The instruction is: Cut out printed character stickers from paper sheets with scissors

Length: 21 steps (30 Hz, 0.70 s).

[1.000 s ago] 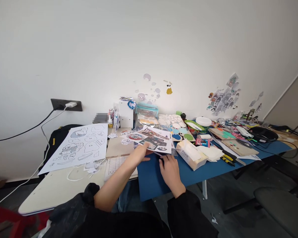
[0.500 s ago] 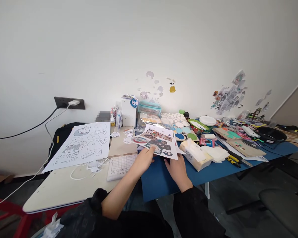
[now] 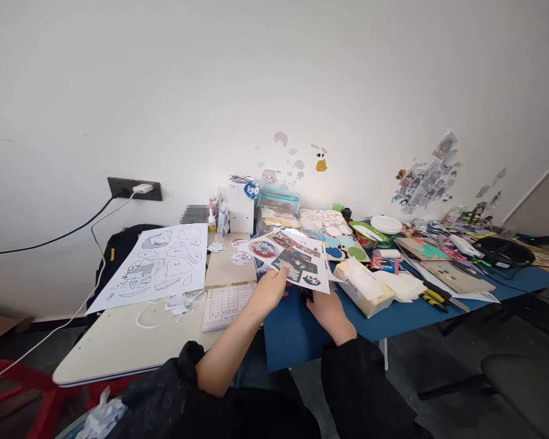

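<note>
My left hand [image 3: 273, 291] is closed on a printed paper sheet [image 3: 307, 261] with coloured cartoon pictures, thumb on top and fingers beneath. The sheet is held tilted above the blue table. My right hand [image 3: 328, 311] is at the sheet's lower right edge, its fingers partly hidden under the paper. A small dark thing shows at its thumb; what it is cannot be made out. Just right of this hand lies a pack of face tissues [image 3: 365, 289]. Left of my left hand is a pad with a printed grid [image 3: 227, 305].
A large sheet of line drawings [image 3: 158, 265] and paper scraps [image 3: 182, 303] lie on the pale board [image 3: 114, 347]. Yellow-black handled tools [image 3: 434, 299], cardboard pieces [image 3: 457, 275] and a green-rimmed container [image 3: 370, 235] crowd the blue table [image 3: 288, 344]. A white cable [image 3: 101, 256] hangs at the left.
The view has shifted slightly, so the scene sits a little further right. The printed sheet has turned and tilted a bit in my left hand. My right hand stays by its lower edge.
</note>
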{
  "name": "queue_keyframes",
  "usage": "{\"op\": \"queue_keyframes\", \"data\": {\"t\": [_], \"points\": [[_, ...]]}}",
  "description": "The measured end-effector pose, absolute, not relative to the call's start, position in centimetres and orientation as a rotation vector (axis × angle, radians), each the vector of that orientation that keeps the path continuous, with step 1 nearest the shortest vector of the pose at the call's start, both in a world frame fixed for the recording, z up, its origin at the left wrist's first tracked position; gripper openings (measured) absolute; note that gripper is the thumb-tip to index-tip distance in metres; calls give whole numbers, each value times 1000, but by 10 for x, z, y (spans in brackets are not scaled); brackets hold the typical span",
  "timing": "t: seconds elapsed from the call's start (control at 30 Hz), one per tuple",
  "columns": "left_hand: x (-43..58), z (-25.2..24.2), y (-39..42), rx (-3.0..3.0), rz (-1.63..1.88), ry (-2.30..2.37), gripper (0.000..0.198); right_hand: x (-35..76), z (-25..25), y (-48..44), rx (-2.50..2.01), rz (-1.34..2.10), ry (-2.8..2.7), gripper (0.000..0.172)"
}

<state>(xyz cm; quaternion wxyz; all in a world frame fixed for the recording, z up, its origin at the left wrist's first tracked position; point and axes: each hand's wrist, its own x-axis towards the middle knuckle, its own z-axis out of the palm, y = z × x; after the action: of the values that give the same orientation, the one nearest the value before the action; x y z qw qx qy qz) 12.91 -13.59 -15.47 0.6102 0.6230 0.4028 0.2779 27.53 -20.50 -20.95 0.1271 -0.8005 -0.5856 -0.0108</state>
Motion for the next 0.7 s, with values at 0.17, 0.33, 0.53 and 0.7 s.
{"op": "queue_keyframes", "data": {"t": [0.17,0.33,0.53,0.7], "points": [[124,-169,-140,1404,657,935,34,278,-203,-227,-2320,28,-1831,56],[119,-190,-151,1350,649,932,30,283,-205,-269,-2337,42,-1844,45],[111,-215,-163,1315,561,970,26,297,-239,-339,-2181,327,-1592,28],[105,-226,-172,1429,668,997,20,296,-253,-355,-1595,867,-1009,28]]}}
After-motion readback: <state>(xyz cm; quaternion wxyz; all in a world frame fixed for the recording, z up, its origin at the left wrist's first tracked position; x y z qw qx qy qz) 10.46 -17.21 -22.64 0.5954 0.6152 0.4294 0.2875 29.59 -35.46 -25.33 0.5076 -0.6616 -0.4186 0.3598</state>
